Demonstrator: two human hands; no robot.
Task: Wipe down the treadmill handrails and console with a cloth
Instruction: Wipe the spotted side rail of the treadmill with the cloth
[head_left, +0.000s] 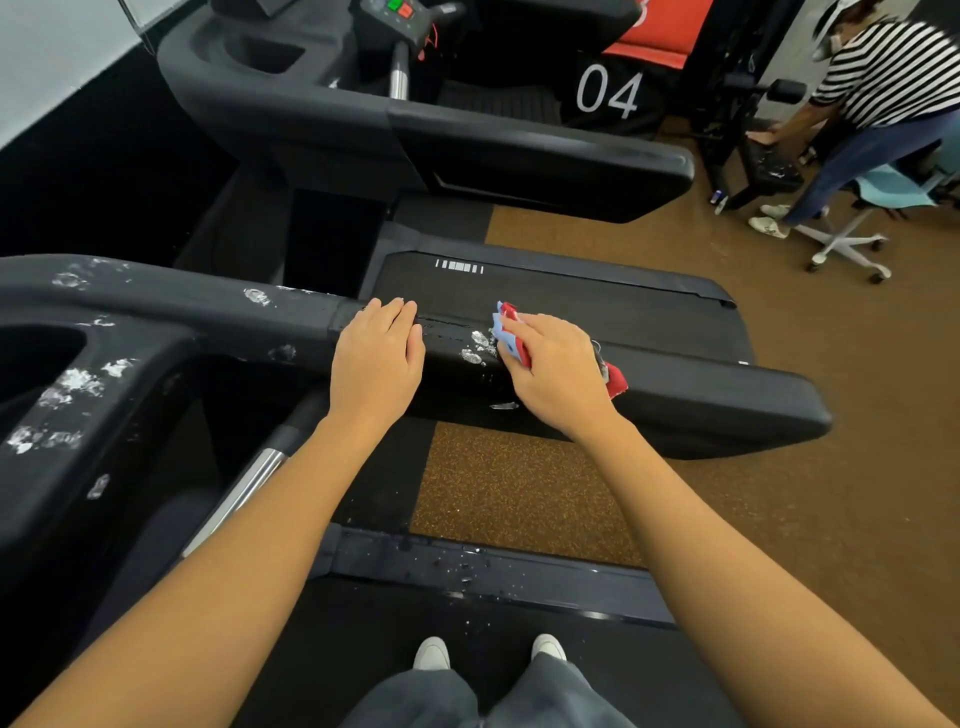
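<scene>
Head view: right hand (556, 371) presses the cloth (511, 338) on the handrail (701, 395), grip clenched around it; left hand (376, 358) lies flat, released. White smears (478, 347) at nine o'clock of the cloth may merely spread if wiping stays light.

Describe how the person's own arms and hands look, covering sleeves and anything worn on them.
Both forearms are bare right up to the bottom edge of the picture: no sleeves show. The left hand and the right hand have no gloves, and no rings, watch or bands can be seen at the fingers or wrists. No markings appear on either arm.
</scene>
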